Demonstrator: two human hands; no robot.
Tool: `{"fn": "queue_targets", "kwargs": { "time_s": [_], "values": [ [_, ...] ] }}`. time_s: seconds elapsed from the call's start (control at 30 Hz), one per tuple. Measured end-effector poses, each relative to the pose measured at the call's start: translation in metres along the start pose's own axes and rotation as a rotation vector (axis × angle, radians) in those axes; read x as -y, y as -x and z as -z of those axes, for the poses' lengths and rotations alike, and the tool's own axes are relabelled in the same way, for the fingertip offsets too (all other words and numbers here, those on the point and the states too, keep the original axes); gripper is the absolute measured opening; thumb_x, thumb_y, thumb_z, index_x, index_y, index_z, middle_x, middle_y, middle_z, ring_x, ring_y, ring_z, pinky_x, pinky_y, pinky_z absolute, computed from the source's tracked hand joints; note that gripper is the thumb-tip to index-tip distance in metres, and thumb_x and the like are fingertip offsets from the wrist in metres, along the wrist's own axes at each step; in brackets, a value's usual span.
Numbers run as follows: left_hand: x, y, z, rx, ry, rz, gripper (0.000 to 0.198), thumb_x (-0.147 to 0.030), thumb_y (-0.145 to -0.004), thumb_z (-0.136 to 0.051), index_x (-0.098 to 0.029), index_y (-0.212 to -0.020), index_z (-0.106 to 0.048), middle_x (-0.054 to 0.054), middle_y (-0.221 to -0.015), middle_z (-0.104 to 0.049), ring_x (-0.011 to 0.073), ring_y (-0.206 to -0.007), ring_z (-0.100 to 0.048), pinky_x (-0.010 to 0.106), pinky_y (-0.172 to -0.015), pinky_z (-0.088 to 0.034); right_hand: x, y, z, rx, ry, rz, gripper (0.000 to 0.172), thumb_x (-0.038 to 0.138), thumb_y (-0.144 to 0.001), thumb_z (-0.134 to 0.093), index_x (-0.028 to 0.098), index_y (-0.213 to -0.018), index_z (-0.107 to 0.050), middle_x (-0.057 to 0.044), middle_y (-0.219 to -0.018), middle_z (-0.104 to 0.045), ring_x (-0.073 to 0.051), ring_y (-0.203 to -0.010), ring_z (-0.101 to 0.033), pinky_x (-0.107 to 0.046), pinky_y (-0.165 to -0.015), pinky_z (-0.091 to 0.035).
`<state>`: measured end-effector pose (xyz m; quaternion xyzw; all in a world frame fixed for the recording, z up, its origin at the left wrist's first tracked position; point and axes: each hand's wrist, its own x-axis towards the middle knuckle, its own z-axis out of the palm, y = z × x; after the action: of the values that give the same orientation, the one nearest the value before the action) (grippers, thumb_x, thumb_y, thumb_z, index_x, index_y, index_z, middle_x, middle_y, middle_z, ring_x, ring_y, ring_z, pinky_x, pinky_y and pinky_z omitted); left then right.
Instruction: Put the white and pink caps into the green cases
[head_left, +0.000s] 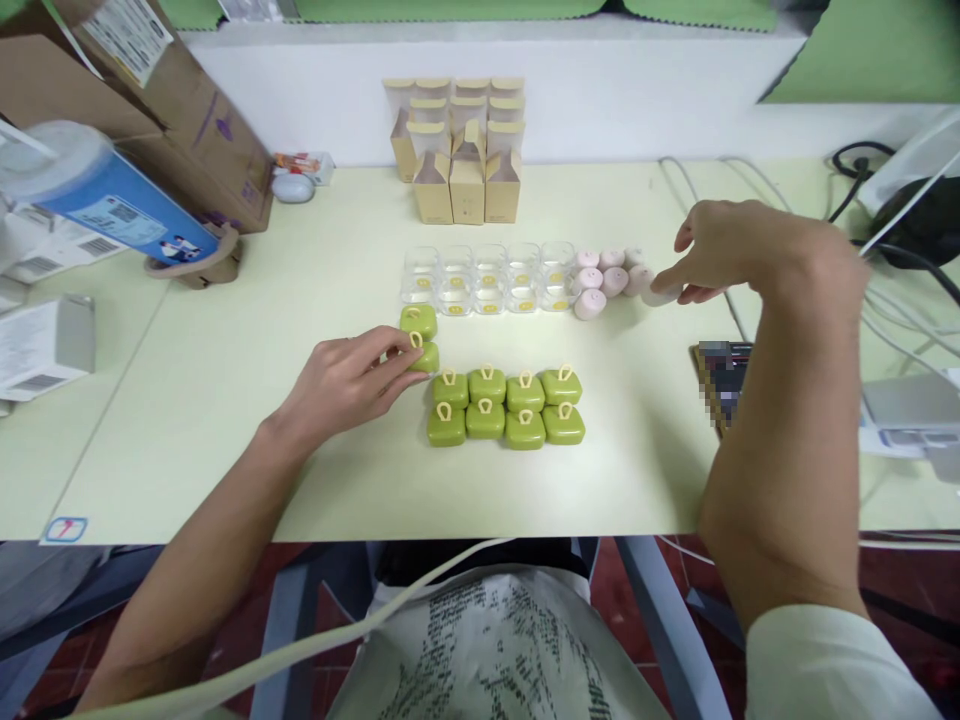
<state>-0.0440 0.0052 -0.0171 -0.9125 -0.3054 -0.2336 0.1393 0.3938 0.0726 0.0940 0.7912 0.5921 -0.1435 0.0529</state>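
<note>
Left hand [349, 382] is pinching a glossy green, rounded-square, yellow-looped case [426, 358] beside two rows of matching cases [486, 420], apparently standing loops-up for easy grasping; right hand [686, 270], its grip unclear, is touching a pale pink, rounded piece [660, 292].

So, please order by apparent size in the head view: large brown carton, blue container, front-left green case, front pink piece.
Large brown carton
Blue container
Front-left green case
Front pink piece

Our left forearm [225, 530] slants inward, the left hand [352, 385] closed in a pinch; our right forearm [787, 460] extends forward, wrist [821, 260] bent sharply, the right hand [735, 245] pointing leftward.
</note>
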Motion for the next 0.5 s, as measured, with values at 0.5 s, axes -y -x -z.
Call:
{"fn": "queue_targets", "kwargs": {
  "time_s": [0.5],
  "values": [
    [0.003,-0.001,-0.001,0.007,-0.045,0.003,0.025,-0.048,-0.106,-0.077,-0.026,-0.118,-0.079,0.007,-0.106,-0.082,0.0168,-0.077,-0.076,0.029,-0.062,-0.055,0.019,0.041,0.019,-0.149,-0.033,-0.013,0.036,0.030,-0.081,-0.083,0.033,-0.107,-0.058,0.002,-0.072,-0.076,-0.030,-0.101,-0.079,-0.042,-0.073,-0.049]
  ]
}}
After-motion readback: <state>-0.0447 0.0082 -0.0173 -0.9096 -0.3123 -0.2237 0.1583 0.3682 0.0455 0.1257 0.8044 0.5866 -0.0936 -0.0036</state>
